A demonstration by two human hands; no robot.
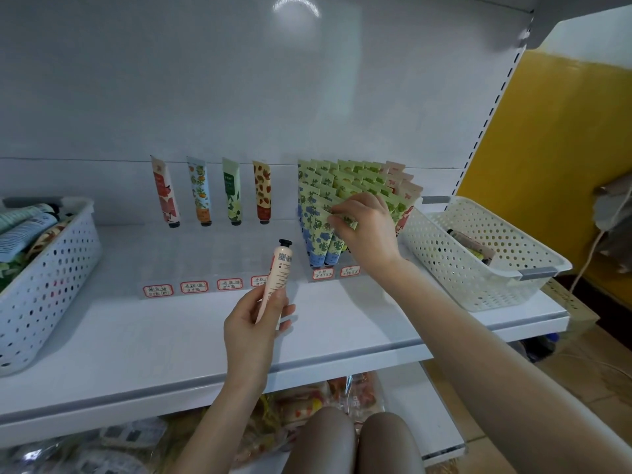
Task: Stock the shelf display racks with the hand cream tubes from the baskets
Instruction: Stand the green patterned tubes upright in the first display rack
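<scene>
The right rack (337, 272) is packed; the left rack (205, 258) holds only four tubes (200, 191), and the left basket (44, 285) looks well filled. The left hand (251, 323) has its grip curled round a pale tube (278, 268), while the right hand (369, 230) pinches a green tube (343, 218).

Shelf (136, 336) bare between left basket (44, 285), right basket (478, 268). Left rack (205, 261) lanes free before four tubes (200, 191); left hand (253, 323) with peach tube (278, 271) at its right end. Right rack (337, 277) crammed with floral tubes (318, 230), right hand (366, 230) pinching one.
</scene>
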